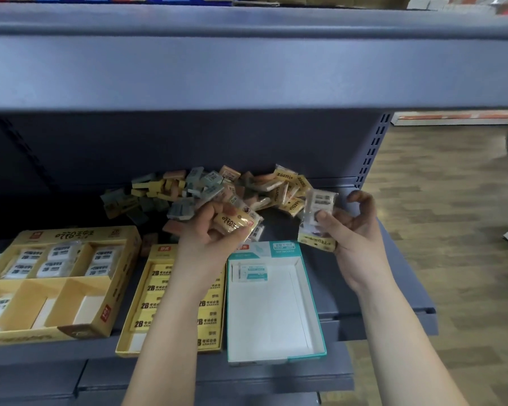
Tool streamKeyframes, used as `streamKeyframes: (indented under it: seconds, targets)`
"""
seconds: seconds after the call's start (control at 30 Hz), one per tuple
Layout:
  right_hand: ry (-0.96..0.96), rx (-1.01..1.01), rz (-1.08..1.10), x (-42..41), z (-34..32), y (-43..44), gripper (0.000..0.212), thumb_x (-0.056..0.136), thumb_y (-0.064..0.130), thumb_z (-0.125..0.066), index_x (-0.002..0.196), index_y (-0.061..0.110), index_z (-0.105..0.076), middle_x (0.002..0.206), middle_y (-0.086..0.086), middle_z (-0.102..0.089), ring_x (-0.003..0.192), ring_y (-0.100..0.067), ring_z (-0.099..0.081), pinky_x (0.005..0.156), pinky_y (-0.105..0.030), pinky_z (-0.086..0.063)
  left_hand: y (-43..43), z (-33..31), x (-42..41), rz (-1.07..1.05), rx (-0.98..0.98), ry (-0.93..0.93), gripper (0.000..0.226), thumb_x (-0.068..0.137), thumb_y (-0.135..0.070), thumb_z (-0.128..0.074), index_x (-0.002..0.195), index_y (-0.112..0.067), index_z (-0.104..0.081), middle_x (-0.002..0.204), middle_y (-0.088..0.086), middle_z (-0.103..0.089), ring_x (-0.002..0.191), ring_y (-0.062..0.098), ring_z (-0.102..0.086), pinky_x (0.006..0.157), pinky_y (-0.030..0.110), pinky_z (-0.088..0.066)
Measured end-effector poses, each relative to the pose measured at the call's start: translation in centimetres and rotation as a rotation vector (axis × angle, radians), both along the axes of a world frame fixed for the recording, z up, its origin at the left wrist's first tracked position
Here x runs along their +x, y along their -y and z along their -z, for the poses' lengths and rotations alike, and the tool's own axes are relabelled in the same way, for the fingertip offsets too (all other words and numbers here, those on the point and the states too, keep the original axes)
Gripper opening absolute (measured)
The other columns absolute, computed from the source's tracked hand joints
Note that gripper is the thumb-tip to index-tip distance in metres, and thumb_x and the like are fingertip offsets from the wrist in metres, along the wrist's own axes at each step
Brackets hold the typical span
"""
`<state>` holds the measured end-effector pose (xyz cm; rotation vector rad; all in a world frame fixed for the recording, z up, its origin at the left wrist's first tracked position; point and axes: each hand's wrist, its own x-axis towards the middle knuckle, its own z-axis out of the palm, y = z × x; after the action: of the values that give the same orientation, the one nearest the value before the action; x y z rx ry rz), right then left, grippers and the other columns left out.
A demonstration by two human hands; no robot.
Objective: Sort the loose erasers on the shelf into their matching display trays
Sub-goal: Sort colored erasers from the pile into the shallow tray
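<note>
teal tray (317, 317) (one eraser (251, 273)) at shelf edge (276, 376)

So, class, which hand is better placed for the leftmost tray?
Left: the left hand, holding a yellow eraser, is nearer the leftmost tray; the right hand, gripping erasers, is beyond the teal tray.

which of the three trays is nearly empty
The white cardboard tray with teal rim, rightmost: only one teal-and-white eraser lies in it. The partitioned yellow cardboard tray and the yellow 2B tray hold several.
</note>
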<state>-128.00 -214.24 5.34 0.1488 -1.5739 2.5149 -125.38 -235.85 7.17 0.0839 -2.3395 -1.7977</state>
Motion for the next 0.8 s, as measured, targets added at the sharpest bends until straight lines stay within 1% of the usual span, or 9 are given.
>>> streamKeyframes:
  seconds: [0.07,0.13,0.23,0.3,0.37,0.47,0.53,0.67,0.8]
  targets:
    - [-0.027,0.052,-0.018,0.1,-0.1,0.0,0.025,0.086,0.003,-0.066,0.086,0.024,-0.052,0.096,-0.015,-0.065,0.088,-0.031,-0.058,0.079,-0.045,-0.044,0.1,0.0,0.3,-0.017,-0.008,-0.015,0.028,0.082,-0.02,-0.075,0.096,-0.035,-0.056,0.099,-0.012,-0.065,0.089,0.016,-0.067,0.075,0.037,-0.06]
    - [-0.041,0.127,-0.033,0.5,-0.5,-0.1,0.022,0.081,0.003,-0.07,0.087,0.019,-0.057,0.089,-0.005,-0.066,0.084,-0.024,-0.061,0.078,-0.039,-0.047,0.4,0.0,0.4,-0.028,-0.003,-0.026,0.026,0.083,-0.019,-0.075,0.093,-0.033,-0.055,0.096,-0.011,-0.066,0.085,0.015,-0.068,0.072,0.036,-0.06]
    - [-0.031,0.296,-0.081,1.2,-1.2,-0.1,0.051,0.067,-0.009,-0.078,0.11,0.015,-0.062,0.098,0.01,-0.072,0.09,-0.007,-0.067,0.075,-0.022,-0.053,0.8,0.1,0.6,-0.03,-0.025,-0.02,0.018,0.084,-0.019,-0.074,0.091,-0.028,-0.059,0.093,-0.007,-0.069,0.083,0.017,-0.069,0.07,0.035,-0.059]
    - [-0.025,0.378,-0.092,1.6,-1.7,0.3,0.056,0.071,-0.015,-0.075,0.117,0.015,-0.063,0.103,0.014,-0.072,0.094,-0.003,-0.066,0.078,-0.016,-0.051,0.9,0.1,0.8,-0.031,-0.003,-0.011,0.022,0.084,-0.016,-0.074,0.096,-0.028,-0.06,0.094,-0.007,-0.069,0.084,0.014,-0.069,0.067,0.028,-0.059]
    - [-0.048,0.416,-0.067,1.9,-2.0,0.7,0.042,0.078,-0.012,-0.07,0.11,0.016,-0.066,0.098,0.011,-0.074,0.09,-0.003,-0.068,0.077,-0.013,-0.05,0.9,-0.2,1.2,-0.024,0.063,-0.016,0.032,0.083,-0.009,-0.074,0.103,-0.028,-0.058,0.094,-0.008,-0.069,0.083,0.003,-0.069,0.061,0.015,-0.054]
    - [-0.068,0.455,0.021,2.1,-2.2,1.3,0.023,0.082,0.0,-0.073,0.095,0.018,-0.069,0.089,0.009,-0.075,0.084,-0.003,-0.069,0.073,-0.012,-0.05,0.8,-0.4,1.4,-0.044,0.145,-0.005,0.043,0.081,-0.003,-0.074,0.112,-0.024,-0.053,0.091,-0.011,-0.071,0.082,-0.003,-0.069,0.059,0.01,-0.051]
    - [-0.04,0.418,0.032,2.2,-2.2,1.5,0.02,0.08,0.005,-0.075,0.097,0.014,-0.067,0.086,0.006,-0.074,0.079,-0.003,-0.068,0.068,-0.015,-0.051,1.1,-0.3,1.5,-0.056,0.142,0.004,0.04,0.081,-0.005,-0.075,0.108,-0.027,-0.054,0.089,-0.012,-0.073,0.083,-0.001,-0.07,0.061,0.013,-0.053]
    - [0.04,0.324,0.013,2.3,-2.1,1.5,0.014,0.087,0.01,-0.068,0.099,0.013,-0.062,0.077,0.011,-0.072,0.064,-0.001,-0.062,0.053,-0.018,-0.05,1.7,-0.1,1.9,-0.004,0.095,-0.01,0.029,0.082,-0.009,-0.074,0.098,-0.032,-0.064,0.093,-0.015,-0.074,0.089,0.005,-0.071,0.077,0.028,-0.057]
    - [-0.051,0.364,-0.044,2.4,-2.0,2.0,0.016,0.085,0.003,-0.07,0.094,0.014,-0.063,0.078,0.007,-0.072,0.063,-0.003,-0.063,0.052,-0.017,-0.047,2.5,0.0,2.5,-0.013,0.055,-0.06,0.028,0.078,-0.005,-0.075,0.086,-0.031,-0.073,0.1,-0.011,-0.073,0.098,0.014,-0.067,0.085,0.04,-0.056]
